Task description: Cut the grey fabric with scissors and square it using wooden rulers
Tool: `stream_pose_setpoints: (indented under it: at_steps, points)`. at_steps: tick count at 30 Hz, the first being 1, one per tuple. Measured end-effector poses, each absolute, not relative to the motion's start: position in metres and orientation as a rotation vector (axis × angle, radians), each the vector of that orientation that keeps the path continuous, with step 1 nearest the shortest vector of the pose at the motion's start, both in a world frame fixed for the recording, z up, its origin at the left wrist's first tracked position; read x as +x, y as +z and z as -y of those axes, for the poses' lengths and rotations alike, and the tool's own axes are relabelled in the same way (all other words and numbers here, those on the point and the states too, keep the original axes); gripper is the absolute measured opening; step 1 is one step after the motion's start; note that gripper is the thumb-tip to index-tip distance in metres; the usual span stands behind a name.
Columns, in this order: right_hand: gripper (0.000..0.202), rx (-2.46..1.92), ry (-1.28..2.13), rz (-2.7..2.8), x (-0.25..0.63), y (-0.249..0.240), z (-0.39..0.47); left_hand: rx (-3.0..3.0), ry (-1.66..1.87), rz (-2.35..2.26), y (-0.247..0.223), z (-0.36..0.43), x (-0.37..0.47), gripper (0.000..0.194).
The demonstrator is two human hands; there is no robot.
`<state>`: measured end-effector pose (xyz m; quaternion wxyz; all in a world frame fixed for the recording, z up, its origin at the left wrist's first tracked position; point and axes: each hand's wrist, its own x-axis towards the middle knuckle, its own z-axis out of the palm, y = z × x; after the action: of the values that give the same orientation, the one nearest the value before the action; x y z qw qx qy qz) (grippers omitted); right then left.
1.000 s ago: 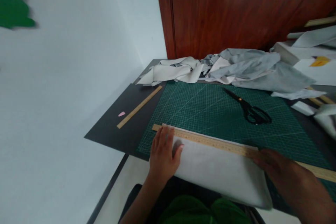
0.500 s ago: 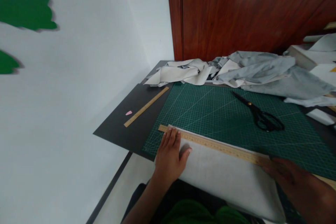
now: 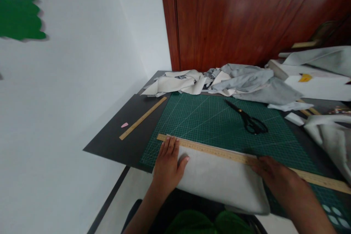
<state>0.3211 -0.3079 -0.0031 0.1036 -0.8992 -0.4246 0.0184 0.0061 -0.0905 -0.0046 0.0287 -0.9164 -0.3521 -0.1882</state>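
A long wooden ruler [image 3: 214, 150] lies along the upper edge of a pale folded piece of fabric [image 3: 216, 179], running past it on both sides. My left hand [image 3: 168, 162] presses flat on the ruler's left part and the fabric, fingers stretched out and thumb apart. At the fabric's right edge my right hand [image 3: 276, 175] has its bent fingers closed on the ruler; its fingertips are partly hidden. Both ruler and fabric rest on a green cutting mat [image 3: 197, 117], with the fabric's lower edge hanging over the table's front.
Black-handled scissors [image 3: 251, 120] lie on the mat. A shorter ruler [image 3: 142, 119] and a pink chalk-like piece [image 3: 124, 125] are on the dark tabletop [image 3: 109, 142]. Crumpled grey-white fabric [image 3: 241, 80] lines the back, with a white box [image 3: 318, 82] and more cloth [image 3: 331, 135] at right.
The view has turned to the right, bringing more of the box, cloth and ruler's right end into sight. My left hand stays on the ruler; my right hand remains by the fabric's right edge.
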Motion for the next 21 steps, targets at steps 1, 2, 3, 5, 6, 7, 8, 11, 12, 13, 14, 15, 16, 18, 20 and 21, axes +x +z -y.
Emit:
stream_pose_setpoints:
  at_steps: [1, 2, 3, 5, 6, 7, 8, 11, 12, 13, 14, 15, 16, 18, 20, 21]
  points:
    - [0.029, -2.662, 0.078, 1.243, 0.319, 0.000, 0.305, -2.824, -0.587, 1.074, -0.005, 0.090, 0.006, 0.066]
    - [0.028, -2.671, 0.098, 1.236, 0.318, 0.004, 0.303, -2.820, -0.593, 1.064, -0.006, 0.089, 0.005, 0.066]
    - [0.027, -2.680, 0.107, 1.230, 0.316, 0.007, 0.302, -2.817, -0.598, 1.057, -0.006, 0.089, 0.005, 0.066]
    - [0.025, -2.704, 0.119, 1.225, 0.313, 0.011, 0.301, -2.807, -0.610, 1.049, -0.008, 0.091, 0.002, 0.065]
    - [0.023, -2.718, 0.136, 1.224, 0.312, 0.013, 0.301, -2.802, -0.616, 1.045, -0.009, 0.092, 0.000, 0.065]
    - [0.021, -2.732, 0.162, 1.221, 0.311, 0.015, 0.301, -2.800, -0.621, 1.038, -0.010, 0.094, -0.003, 0.065]
    - [0.019, -2.743, 0.197, 1.220, 0.309, 0.016, 0.302, -2.798, -0.625, 1.032, -0.012, 0.096, -0.006, 0.065]
    - [0.017, -2.741, 0.259, 1.239, 0.305, 0.021, 0.304, -2.785, -0.630, 1.024, -0.017, 0.102, -0.016, 0.064]
    - [0.017, -2.738, 0.267, 1.248, 0.303, 0.023, 0.304, -2.778, -0.628, 1.025, -0.017, 0.104, -0.019, 0.064]
    - [0.017, -2.736, 0.274, 1.256, 0.302, 0.025, 0.304, -2.771, -0.623, 1.029, -0.017, 0.104, -0.020, 0.064]
    - [0.018, -2.735, 0.279, 1.259, 0.300, 0.027, 0.303, -2.764, -0.614, 1.036, -0.016, 0.105, -0.021, 0.064]
    - [0.018, -2.736, 0.290, 1.260, 0.299, 0.030, 0.302, -2.757, -0.602, 1.051, -0.014, 0.105, -0.019, 0.063]
    - [0.019, -2.740, 0.312, 1.256, 0.298, 0.032, 0.301, -2.746, -0.589, 1.078, -0.011, 0.106, -0.017, 0.062]
    - [0.020, -2.756, 0.339, 1.235, 0.297, 0.036, 0.299, -2.707, -0.575, 1.159, -0.004, 0.109, -0.006, 0.061]
    - [0.023, -2.766, 0.333, 1.218, 0.297, 0.038, 0.298, -2.674, -0.599, 1.200, 0.002, 0.119, 0.008, 0.065]
    - [0.024, -2.761, 0.323, 1.216, 0.298, 0.038, 0.299, -2.680, -0.630, 1.163, 0.003, 0.127, 0.015, 0.069]
